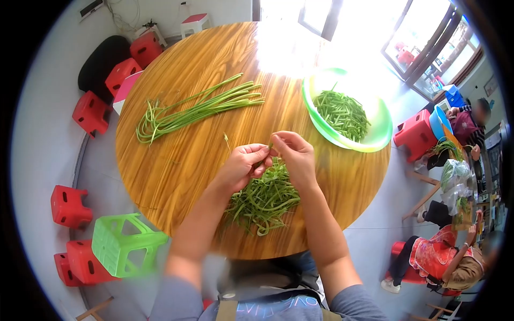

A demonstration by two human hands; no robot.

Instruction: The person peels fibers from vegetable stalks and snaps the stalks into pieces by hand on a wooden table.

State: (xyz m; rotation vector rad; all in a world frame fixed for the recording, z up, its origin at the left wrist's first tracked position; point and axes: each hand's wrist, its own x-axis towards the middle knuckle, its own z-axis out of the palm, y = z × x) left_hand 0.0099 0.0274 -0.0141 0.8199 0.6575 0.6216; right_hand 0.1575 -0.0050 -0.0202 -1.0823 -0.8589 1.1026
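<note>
Over the table, my left hand [245, 165] and my right hand [295, 156] meet fingertip to fingertip, both pinching a short green garlic scape piece [271, 144]. Most of that piece is hidden by the fingers. Just below my hands lies a loose heap of thin green scape tips [265, 199]. A bundle of long whole garlic scapes [201, 111], curled at the left end, rests on the far left of the table. To the right, a pale green bowl [383, 125] holds many short cut scape pieces [341, 113].
The round wooden table [166, 176] reaches close to my body. Red stools [72, 206] and a green stool [120, 243] stand at the left. Two people sit at the right, one wearing a red apron [432, 252], near a blue basin [440, 123].
</note>
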